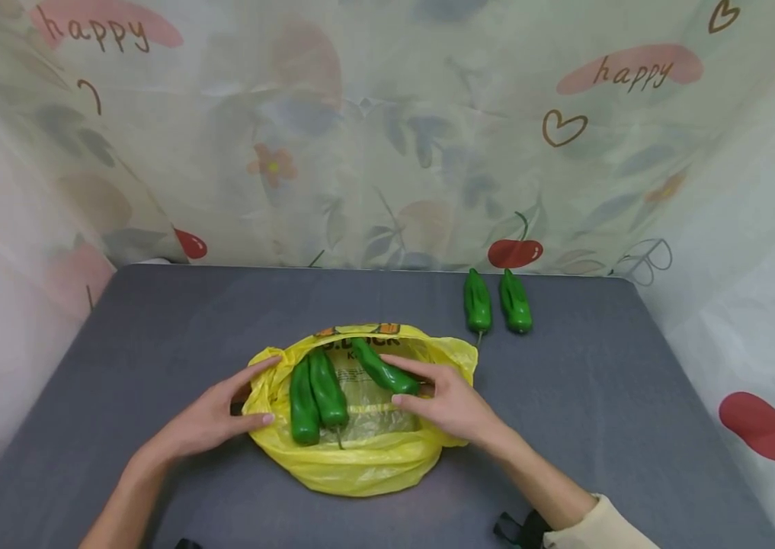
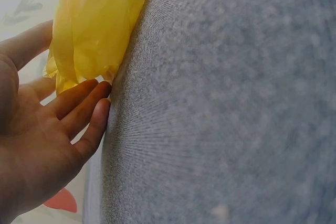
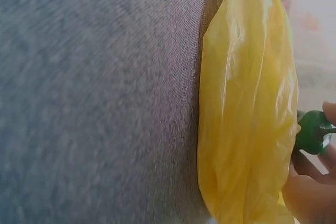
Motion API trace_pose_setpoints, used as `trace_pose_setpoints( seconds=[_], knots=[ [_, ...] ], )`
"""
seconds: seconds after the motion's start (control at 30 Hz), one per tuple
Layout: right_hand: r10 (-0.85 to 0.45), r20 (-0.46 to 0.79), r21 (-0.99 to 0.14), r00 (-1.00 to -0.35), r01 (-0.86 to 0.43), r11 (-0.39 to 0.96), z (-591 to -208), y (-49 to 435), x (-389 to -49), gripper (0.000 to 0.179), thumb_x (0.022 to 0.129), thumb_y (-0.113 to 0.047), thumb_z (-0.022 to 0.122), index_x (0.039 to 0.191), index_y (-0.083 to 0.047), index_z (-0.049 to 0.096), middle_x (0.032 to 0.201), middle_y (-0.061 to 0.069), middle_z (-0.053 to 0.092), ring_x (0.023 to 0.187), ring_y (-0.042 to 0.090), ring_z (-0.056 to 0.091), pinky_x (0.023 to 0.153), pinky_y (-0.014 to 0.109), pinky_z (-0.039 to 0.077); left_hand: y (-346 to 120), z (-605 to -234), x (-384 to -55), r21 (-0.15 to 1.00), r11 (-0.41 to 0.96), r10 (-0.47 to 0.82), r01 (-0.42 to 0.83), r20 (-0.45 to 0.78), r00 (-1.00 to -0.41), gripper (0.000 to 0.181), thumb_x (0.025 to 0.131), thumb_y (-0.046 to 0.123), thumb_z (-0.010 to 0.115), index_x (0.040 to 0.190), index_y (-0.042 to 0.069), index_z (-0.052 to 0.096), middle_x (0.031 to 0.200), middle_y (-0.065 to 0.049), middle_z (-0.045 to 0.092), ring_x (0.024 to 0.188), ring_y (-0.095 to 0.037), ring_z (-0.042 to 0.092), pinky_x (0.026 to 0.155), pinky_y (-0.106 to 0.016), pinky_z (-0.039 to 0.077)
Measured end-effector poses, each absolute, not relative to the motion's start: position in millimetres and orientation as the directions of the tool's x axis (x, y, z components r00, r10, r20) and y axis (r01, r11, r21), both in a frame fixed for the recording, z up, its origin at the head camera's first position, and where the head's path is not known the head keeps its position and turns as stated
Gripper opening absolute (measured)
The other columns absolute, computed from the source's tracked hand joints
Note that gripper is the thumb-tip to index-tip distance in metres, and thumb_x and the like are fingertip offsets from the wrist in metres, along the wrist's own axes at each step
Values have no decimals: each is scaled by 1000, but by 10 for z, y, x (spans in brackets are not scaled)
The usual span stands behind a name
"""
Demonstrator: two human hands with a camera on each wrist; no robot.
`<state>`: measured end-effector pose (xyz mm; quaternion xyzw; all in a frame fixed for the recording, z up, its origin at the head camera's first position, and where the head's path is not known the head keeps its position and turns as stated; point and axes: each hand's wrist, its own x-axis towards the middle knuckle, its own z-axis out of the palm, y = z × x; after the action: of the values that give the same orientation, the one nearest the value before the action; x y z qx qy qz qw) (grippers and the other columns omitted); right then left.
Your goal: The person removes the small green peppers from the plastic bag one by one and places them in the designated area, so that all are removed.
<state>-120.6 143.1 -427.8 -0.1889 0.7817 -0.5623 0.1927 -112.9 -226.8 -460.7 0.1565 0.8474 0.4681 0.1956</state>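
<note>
A yellow plastic bag (image 1: 360, 465) lies with its mouth spread wide on the table. Inside it, at the left, two long green peppers (image 1: 304, 404) rest side by side. My right hand (image 1: 452, 402) reaches over the bag's right rim and holds another green pepper (image 1: 382, 370) between thumb and fingers; its stem end shows in the right wrist view as a green pepper tip (image 3: 314, 132). Against the bag's left side is my left hand (image 1: 212, 415), fingers loosely extended. In the left wrist view, the left hand's fingertips (image 2: 100, 92) are close beneath the yellow plastic (image 2: 102, 30).
Two more green peppers (image 1: 478, 301) lie near the table's far edge, right of the bag. The grey table (image 1: 600, 396) is bordered at the back by a printed curtain (image 1: 360, 152). A black strap (image 1: 531, 528) is beside the right sleeve.
</note>
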Motion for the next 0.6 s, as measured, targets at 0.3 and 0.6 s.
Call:
trace_pose_setpoints(
  seconds=[0.3, 0.6],
  knots=[
    [-532, -36, -959, -846, -120, 256, -4206, 1596, -1201, 55, 92, -16, 73, 144, -16, 55, 135, 19, 55, 100, 24, 67, 78, 30, 55, -2263, -4609, -1129, 849, 521, 447, 91, -180, -876, 79, 92, 37, 73, 157, 27, 30, 159, -9, 30, 139, -31, 38, 102, -27, 39],
    [-514, 1, -966, -858, -134, 222, -4074, 1756, -1210, 53, 92, -17, 73, 142, -18, 57, 144, 15, 51, 111, 33, 63, 83, 32, 55, -2262, -4603, -1116, 862, 499, 451, 85, -175, -875, 79, 92, 35, 73, 157, 25, 29, 160, -9, 29, 138, -32, 40, 99, -22, 40]
  ],
)
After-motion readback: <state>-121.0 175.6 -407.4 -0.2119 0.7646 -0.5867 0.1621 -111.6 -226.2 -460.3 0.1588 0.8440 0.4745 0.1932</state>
